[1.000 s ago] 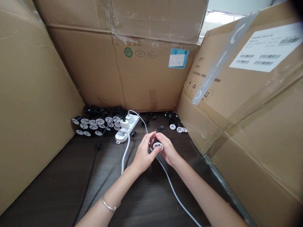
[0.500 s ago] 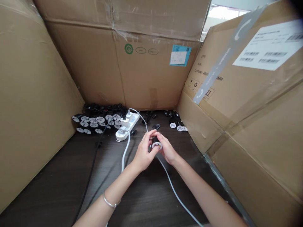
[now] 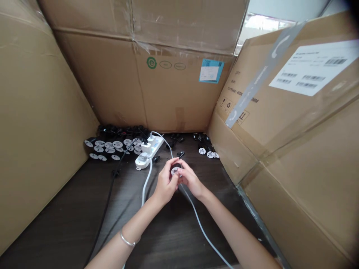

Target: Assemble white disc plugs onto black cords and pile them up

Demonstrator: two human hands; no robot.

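Observation:
My left hand [image 3: 165,185] and my right hand [image 3: 191,179] meet over the dark table [image 3: 70,209], both pinched on one small black round part with a white face [image 3: 175,170]. A white cable [image 3: 196,218] passes under my hands toward the near edge. Behind them lies a white power strip [image 3: 150,150] with plugs in it. A silver bracelet [image 3: 125,241] is on my left wrist.
Several black round parts with white faces [image 3: 112,147] are lined up at the back left, and a few more [image 3: 207,149] lie at the back right. A black cable [image 3: 108,201] runs down the left. Tall cardboard boxes [image 3: 168,82] wall in the table on three sides.
Both hands have shifted slightly left and away from me with the small part. The part's white face has turned between my fingers.

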